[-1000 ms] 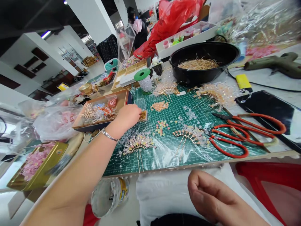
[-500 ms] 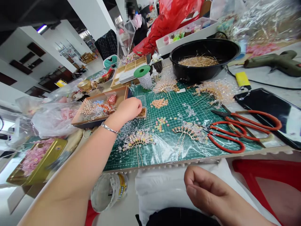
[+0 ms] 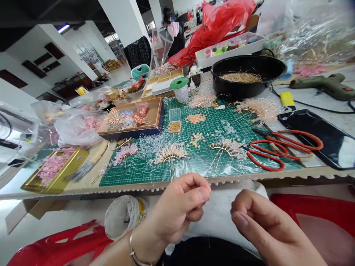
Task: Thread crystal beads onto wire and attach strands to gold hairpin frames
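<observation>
My left hand (image 3: 184,201), with a silver bangle at the wrist, is in front of the table edge, thumb and forefinger pinched together. To its right, my right hand (image 3: 257,218) makes a similar pinch over my lap. Whatever either pinch holds is too small to make out. Just beyond them on the green cutting mat (image 3: 133,177) lie beaded hair combs: one with pale flowers (image 3: 171,153), another (image 3: 227,147) to the right and a pink one (image 3: 125,153) at left. A small clear box of gold beads (image 3: 175,127) sits open behind them, near peach pieces (image 3: 195,118) and loose clear beads (image 3: 152,142).
Red-handled pliers and scissors (image 3: 277,147) lie at the right beside a black tablet (image 3: 316,136). Behind stand a black basin (image 3: 246,83) and a glue gun (image 3: 321,85). At left are a cardboard box (image 3: 130,129) and a gold tin (image 3: 55,170). A plastic bucket (image 3: 122,218) stands below.
My left hand has come back from the gold bead box to the table's front edge, close to my right hand. My right hand stays pinched, slightly shifted right. The view has turned a little.
</observation>
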`<state>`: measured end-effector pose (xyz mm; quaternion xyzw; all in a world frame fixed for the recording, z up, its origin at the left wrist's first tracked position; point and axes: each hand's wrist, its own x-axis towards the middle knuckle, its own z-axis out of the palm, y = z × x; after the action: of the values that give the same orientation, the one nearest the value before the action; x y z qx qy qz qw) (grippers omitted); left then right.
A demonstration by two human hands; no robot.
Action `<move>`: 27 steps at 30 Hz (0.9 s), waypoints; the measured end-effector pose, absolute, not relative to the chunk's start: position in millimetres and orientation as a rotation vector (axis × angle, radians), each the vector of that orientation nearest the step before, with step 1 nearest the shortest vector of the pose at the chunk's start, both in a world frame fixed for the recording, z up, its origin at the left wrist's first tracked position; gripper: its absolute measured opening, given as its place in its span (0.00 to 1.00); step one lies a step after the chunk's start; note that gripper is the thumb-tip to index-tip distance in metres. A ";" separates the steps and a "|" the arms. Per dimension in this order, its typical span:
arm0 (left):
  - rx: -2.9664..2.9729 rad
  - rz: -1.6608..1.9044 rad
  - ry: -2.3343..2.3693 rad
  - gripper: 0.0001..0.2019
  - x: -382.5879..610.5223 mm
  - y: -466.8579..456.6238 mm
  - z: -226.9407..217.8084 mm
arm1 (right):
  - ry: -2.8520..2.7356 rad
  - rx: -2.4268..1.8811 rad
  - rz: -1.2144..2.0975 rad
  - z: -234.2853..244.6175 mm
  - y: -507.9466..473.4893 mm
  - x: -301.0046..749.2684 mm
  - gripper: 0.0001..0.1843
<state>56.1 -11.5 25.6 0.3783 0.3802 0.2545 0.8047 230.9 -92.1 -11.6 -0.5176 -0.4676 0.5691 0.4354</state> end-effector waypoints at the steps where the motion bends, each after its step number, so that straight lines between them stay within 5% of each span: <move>1: 0.729 0.552 0.818 0.10 56.2 -19.3 22.5 | -1.172 -1.295 1.383 -10.5 -94.1 228.9 0.23; 19: 0.470 0.540 0.693 0.09 51.5 -47.7 16.4 | -1.530 -1.306 0.819 -1.0 -111.9 216.3 0.12; 27: 0.477 0.512 0.714 0.10 52.7 -48.9 15.4 | -1.294 -1.409 0.885 6.4 -115.8 202.3 0.18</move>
<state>52.7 -48.9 15.4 0.2286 0.3423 0.2453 0.8777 202.3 -115.8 6.4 -0.5812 -0.5338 0.3651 0.4940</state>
